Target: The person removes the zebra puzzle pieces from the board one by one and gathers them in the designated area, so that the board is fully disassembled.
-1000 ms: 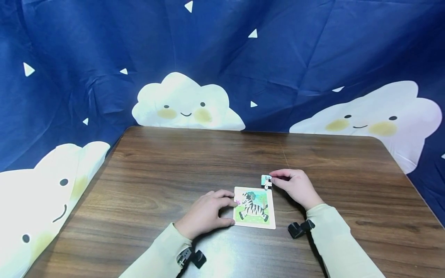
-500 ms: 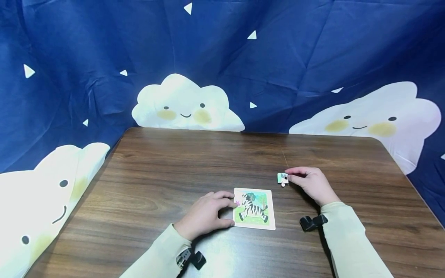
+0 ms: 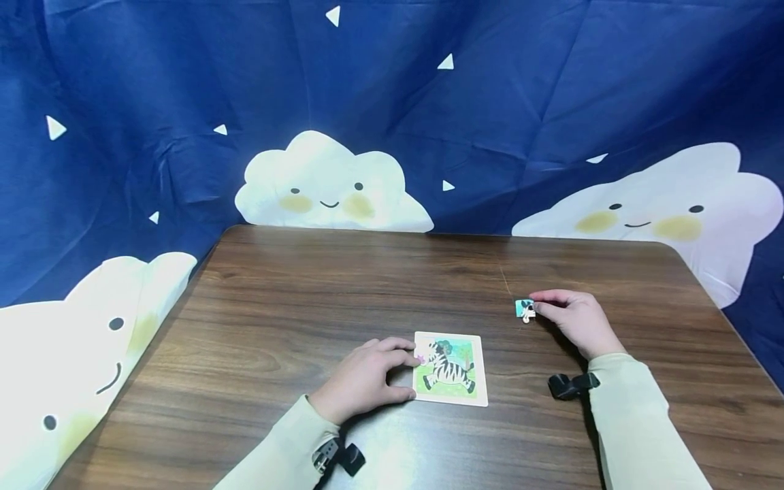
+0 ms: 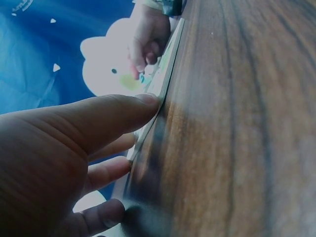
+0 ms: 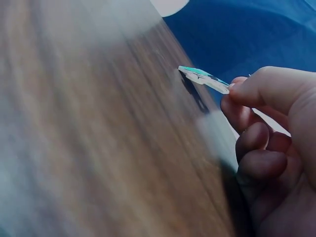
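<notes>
A square zebra puzzle board (image 3: 450, 371) lies flat on the table. The left hand (image 3: 366, 381) rests at its left edge, thumb at the lower corner and fingertips over the side. In the left wrist view the left hand (image 4: 64, 148) has its thumb against the board's edge (image 4: 170, 64). Up and to the right of the board, the right hand (image 3: 576, 320) pinches a small teal and white puzzle piece (image 3: 524, 309) between thumb and index finger. The right wrist view has the right hand (image 5: 281, 128) holding the piece (image 5: 202, 79) tilted, one end close to the tabletop.
The brown wooden table (image 3: 294, 286) extends around both hands. Behind it hangs a blue curtain (image 3: 478, 122) with white clouds and triangles. Black straps with small black blocks sit at both wrists (image 3: 572, 386).
The right hand has moved right and slightly away from the body with the piece, farther from the board. The left hand and the board have stayed in place.
</notes>
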A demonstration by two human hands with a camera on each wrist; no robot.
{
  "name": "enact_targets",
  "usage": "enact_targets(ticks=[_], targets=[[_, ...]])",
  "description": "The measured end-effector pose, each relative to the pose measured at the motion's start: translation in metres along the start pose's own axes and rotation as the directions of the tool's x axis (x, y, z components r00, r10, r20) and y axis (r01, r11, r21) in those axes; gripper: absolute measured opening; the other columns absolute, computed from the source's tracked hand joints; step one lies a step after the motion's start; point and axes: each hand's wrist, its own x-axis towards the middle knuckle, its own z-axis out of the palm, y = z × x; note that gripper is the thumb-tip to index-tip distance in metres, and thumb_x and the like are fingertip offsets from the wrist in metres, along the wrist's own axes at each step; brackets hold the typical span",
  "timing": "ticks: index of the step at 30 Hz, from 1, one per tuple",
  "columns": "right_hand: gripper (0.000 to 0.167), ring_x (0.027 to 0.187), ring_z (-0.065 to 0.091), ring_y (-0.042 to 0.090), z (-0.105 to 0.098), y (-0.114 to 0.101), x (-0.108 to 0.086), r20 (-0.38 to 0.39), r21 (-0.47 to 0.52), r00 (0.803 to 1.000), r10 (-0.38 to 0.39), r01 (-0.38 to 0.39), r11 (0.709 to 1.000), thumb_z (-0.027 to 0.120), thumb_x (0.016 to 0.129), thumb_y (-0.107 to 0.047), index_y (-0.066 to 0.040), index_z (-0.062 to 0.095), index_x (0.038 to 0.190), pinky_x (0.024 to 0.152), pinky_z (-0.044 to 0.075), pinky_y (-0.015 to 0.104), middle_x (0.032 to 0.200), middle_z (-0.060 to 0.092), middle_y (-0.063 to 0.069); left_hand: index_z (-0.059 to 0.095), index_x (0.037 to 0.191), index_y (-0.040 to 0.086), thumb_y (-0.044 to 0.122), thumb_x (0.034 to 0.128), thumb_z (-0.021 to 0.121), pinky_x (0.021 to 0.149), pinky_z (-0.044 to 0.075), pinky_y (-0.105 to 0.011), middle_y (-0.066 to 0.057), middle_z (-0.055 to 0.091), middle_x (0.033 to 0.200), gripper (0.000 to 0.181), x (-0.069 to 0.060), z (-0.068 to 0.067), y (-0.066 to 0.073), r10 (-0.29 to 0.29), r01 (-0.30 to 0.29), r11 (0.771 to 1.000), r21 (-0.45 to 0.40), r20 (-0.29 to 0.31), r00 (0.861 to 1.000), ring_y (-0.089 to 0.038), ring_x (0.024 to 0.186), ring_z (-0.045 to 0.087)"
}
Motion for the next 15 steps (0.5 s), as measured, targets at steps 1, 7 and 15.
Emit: enact_targets(ticks=[1,7,15], targets=[[0.030,0.093,0.053,-0.007,-0.001,0.001,0.000,-0.003,0.003,1.000,0.000,0.000,1.000,0.069,0.095,-0.025,-0.003,0.075,0.113,0.080,0.039,0.013,0.111,0.073,0.015,0.071,0.126,0.028,0.045,0.0816,0.079,0.100,0.047,-0.042,0.009,0.058,0.139,0.048,0.000,0.000,0.000,0.000,0.000,1.000,-0.001,-0.002,1.000,-0.019,0.120,0.057],[0.031,0.094,0.053,-0.002,-0.007,0.007,0.002,-0.019,-0.038,1.000,0.024,-0.025,0.999,0.068,0.096,-0.027,-0.003,0.075,0.114,0.082,0.038,0.018,0.110,0.073,0.015,0.071,0.126,0.028,0.045,0.0814,0.079,0.101,0.046,-0.042,0.009,0.058,0.139,0.048,-0.001,0.000,0.000,-0.006,0.006,1.000,-0.005,-0.002,1.000,-0.019,0.121,0.057],[0.033,0.106,0.056,0.015,-0.012,0.008,0.002,-0.039,-0.109,0.999,0.032,-0.036,0.993,0.065,0.098,-0.030,-0.004,0.074,0.116,0.083,0.038,0.023,0.116,0.071,0.018,0.070,0.126,0.028,0.045,0.0815,0.079,0.101,0.045,-0.041,0.009,0.058,0.139,0.049,0.000,0.001,-0.001,-0.005,0.005,1.000,-0.001,0.005,1.000,-0.018,0.120,0.057]])
